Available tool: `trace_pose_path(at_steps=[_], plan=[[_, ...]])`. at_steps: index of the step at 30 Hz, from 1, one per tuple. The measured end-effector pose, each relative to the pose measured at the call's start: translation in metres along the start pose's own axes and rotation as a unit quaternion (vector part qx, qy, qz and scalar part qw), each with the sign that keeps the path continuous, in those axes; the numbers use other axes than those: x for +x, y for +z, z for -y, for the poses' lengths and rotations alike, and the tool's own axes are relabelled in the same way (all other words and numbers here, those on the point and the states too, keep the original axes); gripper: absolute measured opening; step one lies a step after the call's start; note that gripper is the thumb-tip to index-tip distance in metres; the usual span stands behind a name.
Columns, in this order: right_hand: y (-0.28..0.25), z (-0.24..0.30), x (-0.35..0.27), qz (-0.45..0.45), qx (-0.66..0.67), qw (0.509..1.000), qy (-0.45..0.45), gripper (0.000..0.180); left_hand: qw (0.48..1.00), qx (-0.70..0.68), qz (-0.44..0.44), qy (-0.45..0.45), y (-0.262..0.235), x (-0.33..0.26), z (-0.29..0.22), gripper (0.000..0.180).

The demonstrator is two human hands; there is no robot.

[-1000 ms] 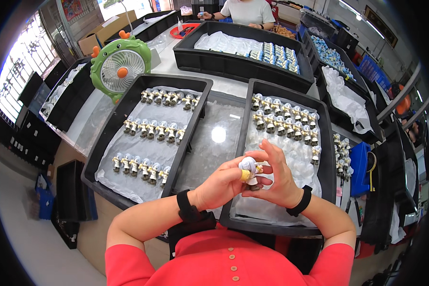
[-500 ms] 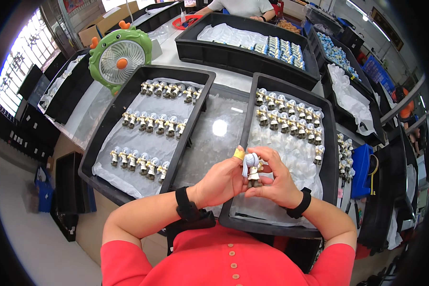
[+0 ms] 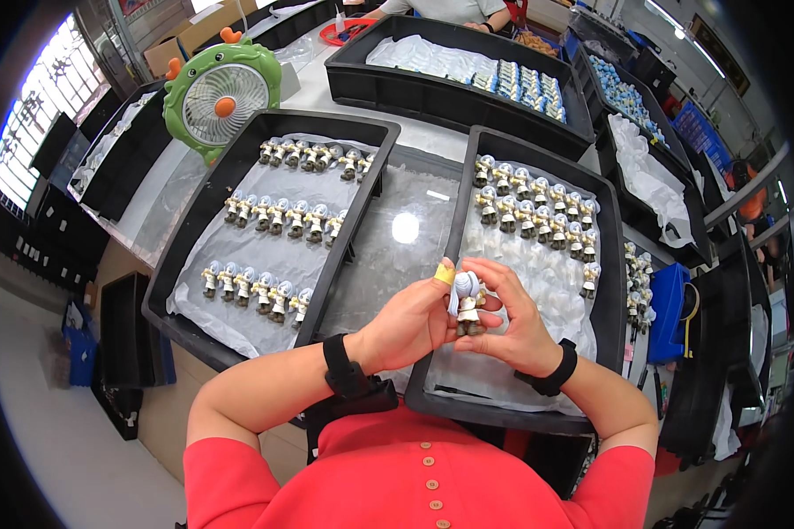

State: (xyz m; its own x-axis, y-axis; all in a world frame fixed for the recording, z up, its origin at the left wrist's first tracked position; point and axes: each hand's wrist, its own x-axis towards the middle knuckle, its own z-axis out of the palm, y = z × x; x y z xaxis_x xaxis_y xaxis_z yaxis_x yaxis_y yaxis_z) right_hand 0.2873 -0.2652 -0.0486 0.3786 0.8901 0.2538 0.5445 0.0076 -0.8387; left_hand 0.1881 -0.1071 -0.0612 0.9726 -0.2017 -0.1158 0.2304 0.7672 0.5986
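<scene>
Between both hands, above the near left edge of the right tray, I hold a small figurine (image 3: pixel 469 304) upright. It has pale lavender hair, a white outfit and dark boots. My left hand (image 3: pixel 408 324) grips its left side, and yellow tape wraps the thumb. From the other side my right hand (image 3: pixel 519 331) closes on it with fingers and thumb. Similar figurines stand in rows in the left black tray (image 3: pixel 238 339) on white sheeting. More are lined up at the back of the right black tray (image 3: pixel 616 264), with one apart at its right side.
A green fan (image 3: pixel 224 101) stands behind the left tray. Farther back, a large black tray (image 3: pixel 450 101) holds blue-and-white figurines, with a person (image 3: pixel 454 11) beyond it. A blue bin (image 3: pixel 670 313) and several more figurines (image 3: pixel 637 286) sit right of the right tray.
The view has shifted slightly. Both hands keep hold of the figurine, which has turned a little and tilts slightly differently.
</scene>
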Motion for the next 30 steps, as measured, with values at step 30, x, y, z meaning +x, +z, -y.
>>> trace_pose_path(at_steps=[30], plan=[[-0.018, 0.011, -0.004, -0.093, -0.022, 0.995, -0.005, 0.057, 0.290, 0.805, -0.438, -0.275, -0.152, -0.196, -0.190, 0.020]])
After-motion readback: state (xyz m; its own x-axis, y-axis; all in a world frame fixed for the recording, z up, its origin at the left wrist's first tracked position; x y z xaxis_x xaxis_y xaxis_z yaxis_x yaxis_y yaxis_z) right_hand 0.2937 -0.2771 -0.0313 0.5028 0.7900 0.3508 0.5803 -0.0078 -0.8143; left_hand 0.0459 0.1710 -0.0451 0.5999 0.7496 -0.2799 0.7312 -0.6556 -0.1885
